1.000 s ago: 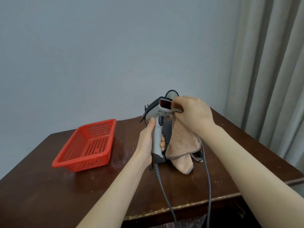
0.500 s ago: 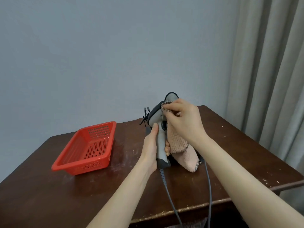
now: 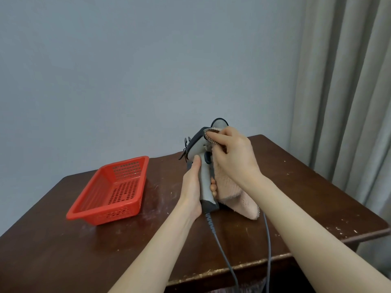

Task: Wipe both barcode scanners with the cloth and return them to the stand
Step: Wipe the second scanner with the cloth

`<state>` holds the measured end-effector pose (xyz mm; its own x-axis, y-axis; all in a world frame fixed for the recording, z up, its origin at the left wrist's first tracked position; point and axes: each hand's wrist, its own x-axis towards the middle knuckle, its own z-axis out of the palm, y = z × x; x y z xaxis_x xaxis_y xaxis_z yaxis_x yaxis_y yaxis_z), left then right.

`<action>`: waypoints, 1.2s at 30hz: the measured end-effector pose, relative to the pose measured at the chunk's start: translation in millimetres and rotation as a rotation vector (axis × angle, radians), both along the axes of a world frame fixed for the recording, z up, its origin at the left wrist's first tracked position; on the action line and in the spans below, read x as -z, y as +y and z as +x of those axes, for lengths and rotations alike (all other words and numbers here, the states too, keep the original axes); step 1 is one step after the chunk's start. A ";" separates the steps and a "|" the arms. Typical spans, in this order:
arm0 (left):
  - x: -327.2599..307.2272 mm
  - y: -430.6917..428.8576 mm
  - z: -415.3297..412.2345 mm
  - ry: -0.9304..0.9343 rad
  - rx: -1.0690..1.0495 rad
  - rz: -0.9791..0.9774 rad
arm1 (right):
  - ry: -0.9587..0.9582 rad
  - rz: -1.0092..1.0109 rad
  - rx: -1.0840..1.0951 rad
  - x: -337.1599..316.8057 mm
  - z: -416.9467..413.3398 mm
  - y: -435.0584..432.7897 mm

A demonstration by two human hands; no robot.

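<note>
Head view: left hand (image 3: 191, 188) grips scanner (image 3: 197, 147), right hand's (image 3: 236, 154) fingers (image 3: 215, 136) pinch cloth (image 3: 231, 193) onto it.

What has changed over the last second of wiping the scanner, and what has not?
The right hand has drawn the cloth from the front window of the scanner up over the top of its head, hiding the reddish window. The left hand still grips the handle; the red basket stays put on the table.
</note>
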<state>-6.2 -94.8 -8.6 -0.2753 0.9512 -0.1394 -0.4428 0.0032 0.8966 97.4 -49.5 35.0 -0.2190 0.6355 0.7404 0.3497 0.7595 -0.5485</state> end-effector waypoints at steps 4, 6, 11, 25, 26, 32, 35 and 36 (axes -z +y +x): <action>5.6 -2.9 -7.6 0.023 -0.055 -0.044 | -0.080 -0.188 0.173 2.8 20.5 15.0; 9.3 -5.4 -8.6 0.002 -0.071 -0.053 | 0.049 -0.271 0.184 -6.2 27.1 15.4; 11.6 -2.1 -4.5 0.027 -0.034 -0.044 | 0.122 -0.099 0.017 -19.9 9.2 3.5; -1.6 -2.6 -4.9 0.015 -0.047 -0.052 | 0.280 -0.281 -0.001 -4.5 8.7 11.5; -0.6 -2.3 -3.4 0.020 -0.030 -0.059 | 0.263 -0.252 -0.033 -7.5 6.0 8.9; 4.5 -4.4 -4.1 0.044 -0.062 -0.082 | 0.020 -0.288 0.075 -2.8 14.5 22.7; 7.5 -4.5 -6.2 0.043 -0.086 -0.071 | 0.134 -0.298 0.048 -10.4 16.4 21.6; 8.3 -3.7 -5.9 0.055 -0.078 -0.073 | 0.165 -0.292 0.000 -14.1 13.1 17.6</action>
